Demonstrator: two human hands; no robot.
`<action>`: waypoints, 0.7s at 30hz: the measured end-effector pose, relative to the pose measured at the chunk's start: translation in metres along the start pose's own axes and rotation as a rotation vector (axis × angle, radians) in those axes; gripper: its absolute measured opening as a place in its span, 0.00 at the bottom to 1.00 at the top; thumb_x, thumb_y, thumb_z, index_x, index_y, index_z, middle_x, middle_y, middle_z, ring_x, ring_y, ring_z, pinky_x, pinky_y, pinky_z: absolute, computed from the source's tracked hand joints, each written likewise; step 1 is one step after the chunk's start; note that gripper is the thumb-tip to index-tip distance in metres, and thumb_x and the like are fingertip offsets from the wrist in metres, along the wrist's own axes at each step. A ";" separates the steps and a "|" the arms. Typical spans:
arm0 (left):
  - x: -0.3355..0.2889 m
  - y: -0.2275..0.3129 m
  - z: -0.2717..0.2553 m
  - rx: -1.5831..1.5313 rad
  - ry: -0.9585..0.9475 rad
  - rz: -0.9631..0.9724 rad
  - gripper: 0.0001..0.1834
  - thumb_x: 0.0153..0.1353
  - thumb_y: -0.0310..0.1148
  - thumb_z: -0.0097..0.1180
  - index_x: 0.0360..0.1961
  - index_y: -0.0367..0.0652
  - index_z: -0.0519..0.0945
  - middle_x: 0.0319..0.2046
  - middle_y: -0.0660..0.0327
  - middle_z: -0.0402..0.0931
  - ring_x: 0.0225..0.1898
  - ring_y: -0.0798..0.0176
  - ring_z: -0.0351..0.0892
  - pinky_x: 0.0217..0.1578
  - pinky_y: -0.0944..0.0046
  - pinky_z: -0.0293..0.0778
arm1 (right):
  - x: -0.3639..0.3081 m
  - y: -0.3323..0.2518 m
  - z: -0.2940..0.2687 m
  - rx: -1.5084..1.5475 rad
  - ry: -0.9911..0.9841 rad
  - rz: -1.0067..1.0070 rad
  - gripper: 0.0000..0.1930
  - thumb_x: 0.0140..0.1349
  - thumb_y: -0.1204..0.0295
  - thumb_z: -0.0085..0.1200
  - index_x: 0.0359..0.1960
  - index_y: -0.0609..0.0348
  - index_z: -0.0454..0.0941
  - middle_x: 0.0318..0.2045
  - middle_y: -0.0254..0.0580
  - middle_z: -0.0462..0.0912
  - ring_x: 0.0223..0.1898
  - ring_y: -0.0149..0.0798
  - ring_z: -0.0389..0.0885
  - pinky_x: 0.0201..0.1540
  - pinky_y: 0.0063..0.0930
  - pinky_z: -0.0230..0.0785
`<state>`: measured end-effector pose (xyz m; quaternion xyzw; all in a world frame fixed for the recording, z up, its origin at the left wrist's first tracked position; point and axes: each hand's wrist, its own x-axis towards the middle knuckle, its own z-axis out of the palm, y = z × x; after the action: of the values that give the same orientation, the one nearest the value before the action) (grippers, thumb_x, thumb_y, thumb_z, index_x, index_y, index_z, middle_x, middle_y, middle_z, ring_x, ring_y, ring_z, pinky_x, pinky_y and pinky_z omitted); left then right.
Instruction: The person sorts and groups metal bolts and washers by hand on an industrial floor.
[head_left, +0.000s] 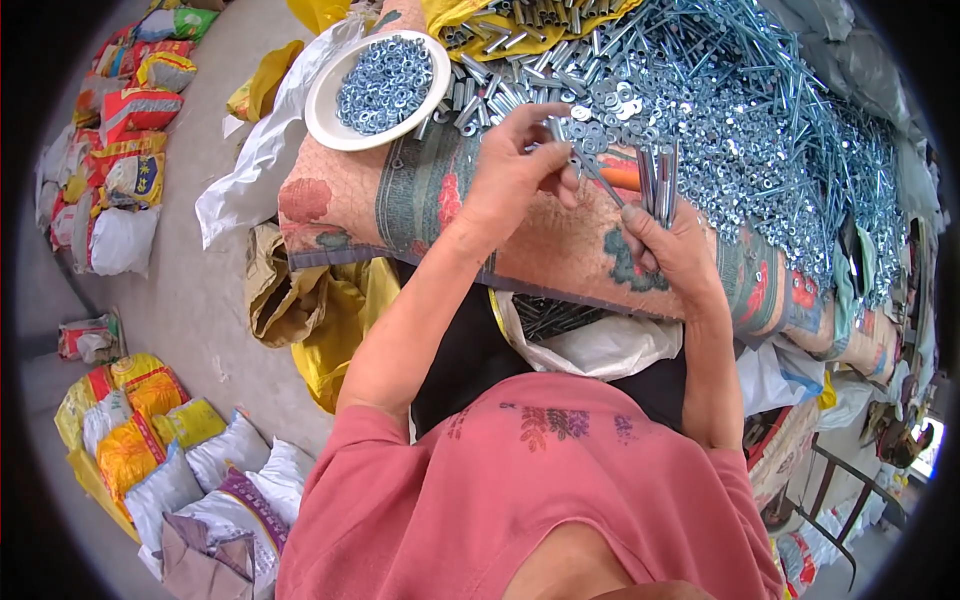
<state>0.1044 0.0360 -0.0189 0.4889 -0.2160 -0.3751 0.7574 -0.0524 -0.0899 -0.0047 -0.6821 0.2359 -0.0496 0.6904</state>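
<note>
My left hand (515, 170) is closed, thumb and fingers pinching a short shiny metal sleeve (556, 128). To its right, my right hand (672, 245) grips a bundle of several metal tubes (657, 180) standing upright from the fist. A thin grey rod (602, 185) slants from the right thumb up toward the left fingertips; whether it meets the sleeve I cannot tell. Beside it an orange piece (622, 178) shows, its kind unclear. Just beyond both hands lie loose flat washers (605, 112) and a wide heap of small nuts (745, 165).
A white bowl (318, 100) of washers stands at the far left of the patterned cloth (410, 210). Long bolts (740, 50) pile up at the far right, sleeves (530, 12) on yellow sacking. An open white sack (625, 345) hangs below the edge. Filled bags (150, 420) line the left floor.
</note>
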 end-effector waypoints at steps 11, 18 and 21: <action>-0.008 -0.006 -0.011 -0.114 0.080 -0.094 0.15 0.53 0.21 0.56 0.40 0.34 0.66 0.27 0.54 0.75 0.22 0.64 0.78 0.20 0.69 0.78 | -0.011 -0.007 0.009 0.018 -0.003 0.103 0.09 0.58 0.69 0.52 0.31 0.63 0.73 0.12 0.26 0.66 0.11 0.17 0.59 0.12 0.11 0.47; -0.019 -0.013 -0.005 -0.362 0.039 -0.267 0.09 0.54 0.23 0.57 0.34 0.35 0.70 0.24 0.56 0.75 0.22 0.65 0.78 0.19 0.72 0.77 | -0.002 -0.009 0.013 -0.064 -0.054 0.052 0.11 0.60 0.68 0.50 0.40 0.61 0.73 0.15 0.28 0.70 0.13 0.17 0.61 0.13 0.13 0.51; -0.024 -0.017 0.006 -0.450 0.076 -0.288 0.07 0.54 0.25 0.57 0.31 0.35 0.71 0.25 0.57 0.76 0.20 0.66 0.77 0.19 0.74 0.76 | 0.003 -0.012 0.015 -0.015 -0.024 0.063 0.12 0.60 0.67 0.49 0.43 0.60 0.74 0.16 0.27 0.69 0.13 0.17 0.61 0.14 0.13 0.52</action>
<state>0.0788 0.0474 -0.0312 0.3479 -0.0267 -0.4989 0.7933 -0.0402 -0.0781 0.0058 -0.6801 0.2494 -0.0181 0.6891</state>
